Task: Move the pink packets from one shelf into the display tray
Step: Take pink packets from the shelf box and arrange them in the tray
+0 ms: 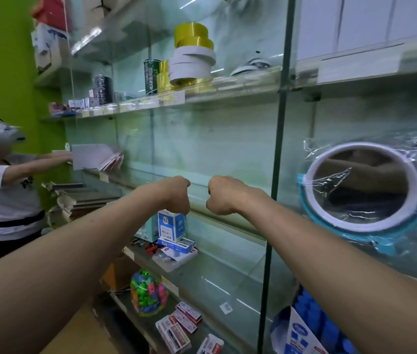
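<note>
Head view shows both arms stretched forward toward a glass shelving unit. The left hand and right hand are each curled into a fist, backs toward the camera. They are level with each other, close but not touching, and nothing shows in either. They hover in front of a bare glass shelf. The pink packets lie well below the hands on a lower shelf, beside a jar of coloured clips. A blue display box stands to the lower right. Tape rolls sit stacked on the upper shelf, and a plastic-wrapped round mirror stands at right. Another person reaches toward the shelves at far left.
</note>
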Demonstrator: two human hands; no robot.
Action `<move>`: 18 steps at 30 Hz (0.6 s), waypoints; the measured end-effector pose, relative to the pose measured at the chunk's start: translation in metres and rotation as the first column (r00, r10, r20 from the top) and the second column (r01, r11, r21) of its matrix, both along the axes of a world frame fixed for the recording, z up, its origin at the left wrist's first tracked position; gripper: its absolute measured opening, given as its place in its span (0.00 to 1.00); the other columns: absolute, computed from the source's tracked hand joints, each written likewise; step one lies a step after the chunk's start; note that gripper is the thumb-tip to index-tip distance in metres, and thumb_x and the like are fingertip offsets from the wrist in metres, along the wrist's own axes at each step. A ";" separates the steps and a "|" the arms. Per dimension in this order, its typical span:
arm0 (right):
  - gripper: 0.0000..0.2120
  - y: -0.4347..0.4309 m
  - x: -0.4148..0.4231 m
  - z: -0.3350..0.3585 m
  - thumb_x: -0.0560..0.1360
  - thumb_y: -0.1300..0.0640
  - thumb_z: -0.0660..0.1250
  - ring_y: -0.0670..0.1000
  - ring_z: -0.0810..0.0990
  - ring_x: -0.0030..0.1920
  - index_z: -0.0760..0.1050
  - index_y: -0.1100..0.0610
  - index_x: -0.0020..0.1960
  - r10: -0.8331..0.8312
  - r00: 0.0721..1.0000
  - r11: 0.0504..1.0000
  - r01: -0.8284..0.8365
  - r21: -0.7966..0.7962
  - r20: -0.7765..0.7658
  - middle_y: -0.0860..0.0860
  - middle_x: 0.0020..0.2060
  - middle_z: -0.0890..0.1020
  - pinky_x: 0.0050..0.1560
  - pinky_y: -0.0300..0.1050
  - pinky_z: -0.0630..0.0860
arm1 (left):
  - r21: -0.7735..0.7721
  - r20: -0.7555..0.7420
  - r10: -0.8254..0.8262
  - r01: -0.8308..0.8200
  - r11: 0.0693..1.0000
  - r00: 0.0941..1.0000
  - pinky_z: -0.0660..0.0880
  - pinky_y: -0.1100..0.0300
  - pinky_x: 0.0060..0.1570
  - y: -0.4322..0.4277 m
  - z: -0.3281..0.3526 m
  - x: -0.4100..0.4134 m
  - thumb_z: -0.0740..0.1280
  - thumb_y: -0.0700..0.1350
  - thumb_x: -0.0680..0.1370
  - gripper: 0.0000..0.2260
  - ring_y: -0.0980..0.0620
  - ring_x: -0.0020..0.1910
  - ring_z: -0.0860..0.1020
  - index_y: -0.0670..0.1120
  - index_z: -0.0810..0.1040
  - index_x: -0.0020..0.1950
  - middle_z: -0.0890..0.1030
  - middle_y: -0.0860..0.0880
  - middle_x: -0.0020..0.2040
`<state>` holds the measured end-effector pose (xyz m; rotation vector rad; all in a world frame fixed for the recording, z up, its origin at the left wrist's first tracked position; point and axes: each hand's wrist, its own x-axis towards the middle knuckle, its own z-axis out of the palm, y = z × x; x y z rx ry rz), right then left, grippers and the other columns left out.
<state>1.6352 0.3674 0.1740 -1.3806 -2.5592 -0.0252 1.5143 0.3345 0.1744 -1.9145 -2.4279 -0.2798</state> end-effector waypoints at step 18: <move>0.09 0.145 -0.111 -0.008 0.75 0.67 0.56 0.50 0.67 0.31 0.64 0.58 0.37 -0.024 0.998 0.998 0.027 -0.054 0.052 0.52 0.35 0.68 0.28 0.41 0.62 | 0.009 0.004 0.073 -0.073 0.997 0.997 0.71 0.60 0.59 0.131 -0.014 -0.102 0.67 0.39 0.76 0.34 0.45 0.68 0.69 0.42 0.54 0.78 0.63 0.42 0.74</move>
